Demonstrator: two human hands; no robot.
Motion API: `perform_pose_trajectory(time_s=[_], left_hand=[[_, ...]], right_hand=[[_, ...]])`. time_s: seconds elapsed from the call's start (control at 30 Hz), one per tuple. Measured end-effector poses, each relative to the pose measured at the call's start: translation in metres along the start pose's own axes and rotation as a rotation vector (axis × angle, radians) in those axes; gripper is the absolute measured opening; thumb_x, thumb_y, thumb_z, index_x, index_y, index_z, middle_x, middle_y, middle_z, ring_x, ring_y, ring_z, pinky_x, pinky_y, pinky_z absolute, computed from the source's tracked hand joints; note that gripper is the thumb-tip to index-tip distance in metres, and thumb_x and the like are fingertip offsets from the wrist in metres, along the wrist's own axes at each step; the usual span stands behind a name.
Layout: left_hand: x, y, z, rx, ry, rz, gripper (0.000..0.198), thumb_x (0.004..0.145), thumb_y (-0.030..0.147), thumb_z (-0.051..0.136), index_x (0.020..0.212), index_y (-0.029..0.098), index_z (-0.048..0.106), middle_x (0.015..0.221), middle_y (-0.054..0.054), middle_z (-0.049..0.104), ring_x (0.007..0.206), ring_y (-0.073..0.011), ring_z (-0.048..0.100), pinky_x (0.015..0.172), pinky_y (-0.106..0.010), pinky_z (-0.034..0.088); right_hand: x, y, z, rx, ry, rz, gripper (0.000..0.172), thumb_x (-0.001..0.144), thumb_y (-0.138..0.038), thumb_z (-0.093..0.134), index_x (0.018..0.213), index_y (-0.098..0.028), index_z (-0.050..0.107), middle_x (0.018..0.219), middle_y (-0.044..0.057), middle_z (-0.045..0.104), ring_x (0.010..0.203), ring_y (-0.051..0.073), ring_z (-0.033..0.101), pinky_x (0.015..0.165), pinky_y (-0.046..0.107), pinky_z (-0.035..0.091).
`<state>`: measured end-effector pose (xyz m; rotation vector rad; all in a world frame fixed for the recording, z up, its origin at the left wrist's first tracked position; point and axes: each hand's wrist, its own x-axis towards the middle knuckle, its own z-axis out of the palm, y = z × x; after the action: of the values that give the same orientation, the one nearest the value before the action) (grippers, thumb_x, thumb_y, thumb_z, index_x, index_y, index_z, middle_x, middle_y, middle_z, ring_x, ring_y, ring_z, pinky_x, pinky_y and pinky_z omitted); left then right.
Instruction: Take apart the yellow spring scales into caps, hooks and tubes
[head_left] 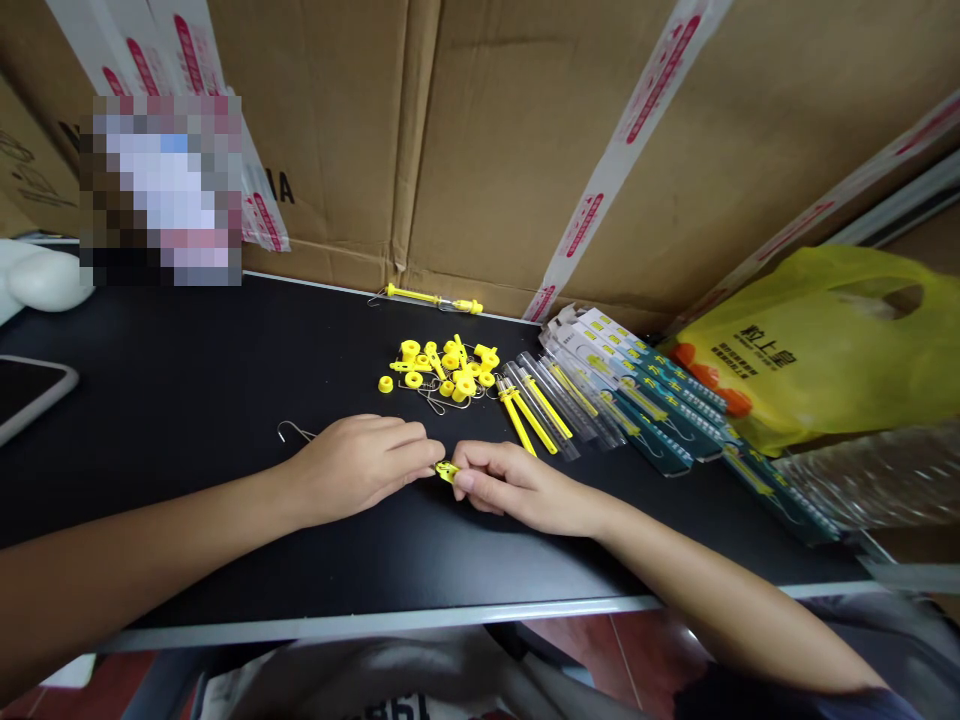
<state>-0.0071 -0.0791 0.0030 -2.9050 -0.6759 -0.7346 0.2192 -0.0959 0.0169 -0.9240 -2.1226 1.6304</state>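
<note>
Above the black table, my left hand (367,462) is closed round something mostly hidden; a thin metal hook (295,430) sticks out on its left side. A small yellow piece (446,471) shows between my two hands. My right hand (517,483) pinches the right end of that piece between thumb and fingers. Just behind the hands lies a pile of yellow plastic parts (463,385) with metal hooks and springs among them. Clear tubes and yellow rods (545,405) lie to the right of the pile.
Packaged sets (652,400) are stacked at the right, beside a yellow bag (817,340). One assembled yellow piece (412,294) lies at the back edge by the cardboard (510,150). A phone (34,395) and a white object (49,280) are at the left.
</note>
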Motion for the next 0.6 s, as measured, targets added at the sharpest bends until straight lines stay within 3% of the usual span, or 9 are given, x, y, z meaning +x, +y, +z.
perform_pose_trajectory(time_s=[0.47, 0.6], left_hand=[[-0.001, -0.001, -0.001, 0.001, 0.040, -0.004, 0.024, 0.096, 0.025, 0.036, 0.095, 0.018, 0.058, 0.078, -0.001, 0.062, 0.068, -0.0115, 0.058, 0.066, -0.023, 0.044], [-0.003, -0.009, -0.001, -0.097, 0.061, -0.125, 0.021, 0.095, 0.027, 0.038, 0.096, 0.018, 0.058, 0.082, 0.000, 0.063, 0.073, -0.0112, 0.061, 0.067, -0.022, 0.044]], right_hand=[[0.001, 0.001, -0.006, 0.281, -0.107, 0.030, 0.031, 0.092, -0.042, 0.046, 0.078, -0.015, 0.048, 0.053, -0.008, 0.039, 0.046, 0.004, 0.033, 0.046, 0.018, 0.025], [-0.004, -0.002, -0.011, 0.215, -0.034, 0.005, 0.034, 0.092, -0.046, 0.042, 0.078, -0.016, 0.047, 0.055, -0.007, 0.038, 0.044, 0.005, 0.031, 0.043, 0.019, 0.023]])
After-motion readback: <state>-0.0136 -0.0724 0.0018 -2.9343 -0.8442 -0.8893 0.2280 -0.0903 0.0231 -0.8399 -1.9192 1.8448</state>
